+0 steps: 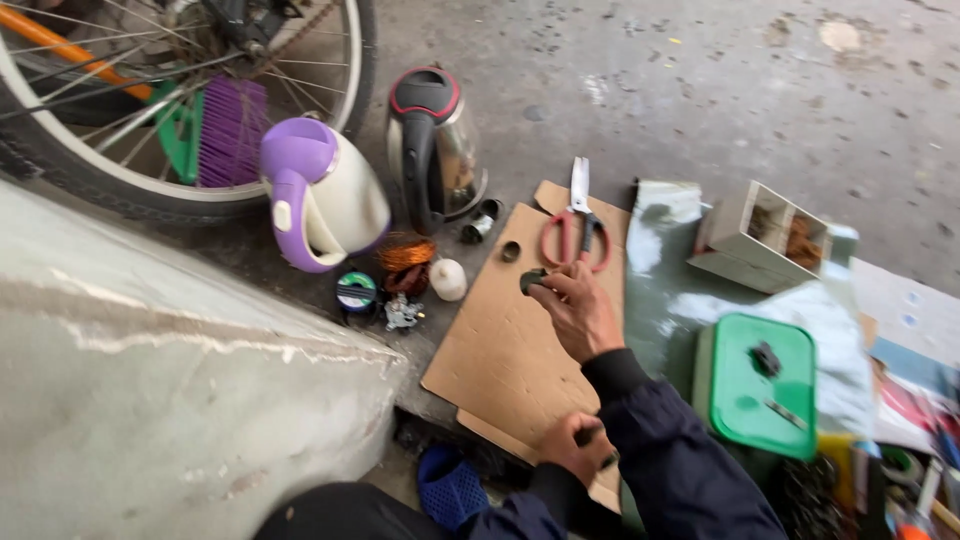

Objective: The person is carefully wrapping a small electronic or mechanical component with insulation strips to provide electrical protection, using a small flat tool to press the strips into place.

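Cardboard sheet (500, 350) serves as our work surface: our right hand (580, 312) pinches a small dark ring (532, 281) above it, left hand (575, 445) closed around a dark tool (590, 436), red-handled scissors (578, 230) nearby.

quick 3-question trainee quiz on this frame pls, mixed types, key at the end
1. True or false: the red-handled scissors lie on the cardboard sheet.
2. What does the right hand pinch at its fingertips? A) a small dark round part B) a green tape roll C) a white knob
3. Which kettle stands nearer the bicycle wheel: the purple and white kettle or the black and steel kettle?

Key: 1 true; 2 A; 3 the purple and white kettle. The left hand grips a dark item that cannot be made out.
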